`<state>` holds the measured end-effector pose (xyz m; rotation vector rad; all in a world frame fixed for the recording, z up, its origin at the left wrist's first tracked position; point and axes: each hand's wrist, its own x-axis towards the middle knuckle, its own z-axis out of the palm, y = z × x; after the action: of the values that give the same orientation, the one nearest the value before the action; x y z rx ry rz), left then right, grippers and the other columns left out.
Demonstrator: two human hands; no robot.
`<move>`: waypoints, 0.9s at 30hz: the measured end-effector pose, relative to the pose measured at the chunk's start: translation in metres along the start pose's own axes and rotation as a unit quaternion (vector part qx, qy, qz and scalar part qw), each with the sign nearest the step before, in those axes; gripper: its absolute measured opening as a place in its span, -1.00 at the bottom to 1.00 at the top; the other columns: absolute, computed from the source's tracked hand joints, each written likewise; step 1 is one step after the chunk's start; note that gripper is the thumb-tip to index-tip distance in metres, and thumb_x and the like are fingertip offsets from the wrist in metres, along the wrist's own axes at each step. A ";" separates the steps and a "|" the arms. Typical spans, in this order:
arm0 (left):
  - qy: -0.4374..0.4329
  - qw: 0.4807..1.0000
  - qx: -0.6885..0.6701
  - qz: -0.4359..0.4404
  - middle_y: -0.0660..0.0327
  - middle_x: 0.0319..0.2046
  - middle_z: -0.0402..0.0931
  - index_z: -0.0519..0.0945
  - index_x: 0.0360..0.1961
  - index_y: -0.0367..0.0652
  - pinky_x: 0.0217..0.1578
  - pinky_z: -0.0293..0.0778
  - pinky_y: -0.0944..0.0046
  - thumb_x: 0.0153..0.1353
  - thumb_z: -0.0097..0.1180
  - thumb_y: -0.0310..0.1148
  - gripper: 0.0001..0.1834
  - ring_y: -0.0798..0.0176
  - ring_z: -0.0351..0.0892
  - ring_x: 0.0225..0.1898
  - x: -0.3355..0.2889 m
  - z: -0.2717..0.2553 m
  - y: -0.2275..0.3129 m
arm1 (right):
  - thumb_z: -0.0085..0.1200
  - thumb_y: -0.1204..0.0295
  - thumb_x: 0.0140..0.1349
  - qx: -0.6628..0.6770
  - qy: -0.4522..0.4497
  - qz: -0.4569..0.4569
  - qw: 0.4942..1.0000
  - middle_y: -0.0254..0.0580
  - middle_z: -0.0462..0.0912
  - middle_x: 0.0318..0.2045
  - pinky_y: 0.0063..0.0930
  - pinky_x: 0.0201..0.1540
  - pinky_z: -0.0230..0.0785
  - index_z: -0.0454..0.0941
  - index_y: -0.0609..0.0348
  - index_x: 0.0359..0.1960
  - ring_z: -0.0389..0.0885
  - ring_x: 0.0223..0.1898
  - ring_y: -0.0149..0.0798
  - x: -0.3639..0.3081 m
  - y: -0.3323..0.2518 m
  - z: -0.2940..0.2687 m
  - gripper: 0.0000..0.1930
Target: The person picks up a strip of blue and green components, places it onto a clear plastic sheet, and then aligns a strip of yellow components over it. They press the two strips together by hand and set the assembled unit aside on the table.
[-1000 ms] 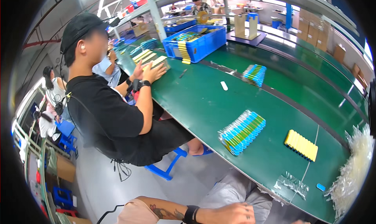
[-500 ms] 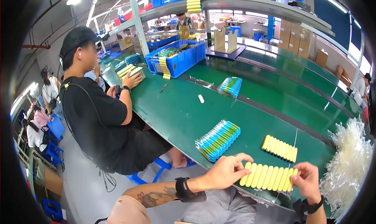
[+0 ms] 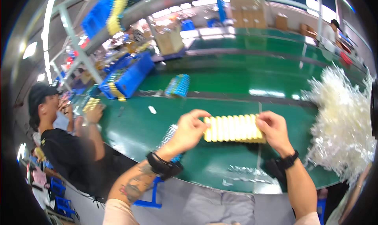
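Observation:
A row of yellow cylindrical pieces [image 3: 233, 128], joined side by side, is held level above the green table [image 3: 220, 168]. My left hand [image 3: 188, 131] pinches its left end and my right hand [image 3: 275, 131] grips its right end. Both wrists wear dark bands. A row of blue pieces [image 3: 170, 135] lies partly hidden behind my left hand.
A heap of clear plastic bags [image 3: 343, 122] fills the table's right side, and a few lie flat at the near edge [image 3: 246, 174]. A second blue row [image 3: 178, 85] and a blue bin [image 3: 132, 74] sit farther back. A person in black [image 3: 65, 146] works at the left.
The view has swung right and closer to the table. My two hands have lifted the yellow row toward the middle of the picture; the bag heap now looms larger.

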<state>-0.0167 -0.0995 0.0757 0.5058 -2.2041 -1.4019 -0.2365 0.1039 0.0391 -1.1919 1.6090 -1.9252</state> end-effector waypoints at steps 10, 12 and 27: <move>-0.049 0.994 0.092 -0.023 0.47 -0.65 0.41 0.54 0.03 -0.35 -0.55 0.17 0.43 0.35 0.17 -0.40 -0.70 0.62 0.26 -0.59 0.059 0.037 -0.018 | 0.19 0.48 0.16 -0.116 0.033 0.104 0.987 -0.33 0.59 -0.45 -0.56 -0.36 0.38 0.65 0.34 -0.16 0.48 -0.47 -0.53 0.001 0.019 -0.024 -0.76; -0.107 0.983 0.142 -0.045 0.42 -0.65 0.41 0.56 0.01 -0.34 -0.55 0.20 0.41 0.32 0.19 -0.39 -0.70 0.61 0.28 -0.58 0.058 0.040 -0.022 | 0.15 0.50 0.10 -0.222 0.004 0.089 0.971 -0.27 0.56 -0.50 -0.45 -0.37 0.39 0.63 0.31 -0.12 0.49 -0.50 -0.40 0.001 0.017 -0.026 -0.72; -0.098 0.966 0.229 0.074 0.13 -0.29 0.57 0.56 0.10 -0.26 -0.26 0.47 0.16 0.38 0.10 -0.19 -0.59 0.19 0.55 -0.31 0.020 0.046 -0.002 | 0.21 0.45 0.07 -0.341 -0.023 0.078 0.936 -0.19 0.56 -0.47 -0.33 -0.29 0.46 0.62 0.27 -0.10 0.56 -0.43 -0.24 -0.006 0.004 -0.034 -0.68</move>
<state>-0.0591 -0.0773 0.0612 0.3552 -2.6809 -0.8939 -0.2606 0.1285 0.0335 -1.2737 2.3608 -1.2473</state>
